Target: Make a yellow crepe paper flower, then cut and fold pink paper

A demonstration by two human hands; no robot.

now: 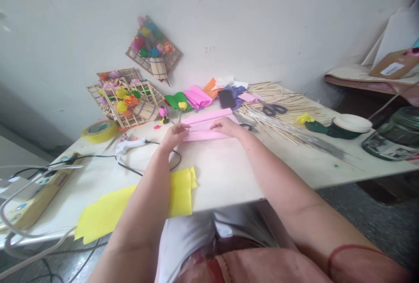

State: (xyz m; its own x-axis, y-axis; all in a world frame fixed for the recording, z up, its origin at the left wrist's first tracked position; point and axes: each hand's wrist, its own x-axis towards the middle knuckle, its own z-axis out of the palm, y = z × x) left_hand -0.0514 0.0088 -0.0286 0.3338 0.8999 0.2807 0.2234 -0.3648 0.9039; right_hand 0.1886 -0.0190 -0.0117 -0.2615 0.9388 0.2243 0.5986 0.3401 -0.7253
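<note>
A folded sheet of pink crepe paper (209,118) lies on the white table in front of me. My left hand (176,135) pinches its left edge between thumb and fingers. Over the right part of the sheet, my right hand (226,127) has its fingers curled together on a fold of the same paper. Just beyond the left hand are a small pink flower (163,112) and a yellow flower (182,106). Yellow crepe paper (180,193) lies partly hidden under my left forearm. A white glue gun (131,144) rests left of that arm.
Scissors (274,109), thin wooden sticks (291,100) and metal wires (304,140) spread to the right. A phone (226,98) lies behind the paper. A glass jar (394,137) stands far right. Left are a tape roll (100,132), flower-decorated stick frames (131,104) and a power strip (49,191) with cables.
</note>
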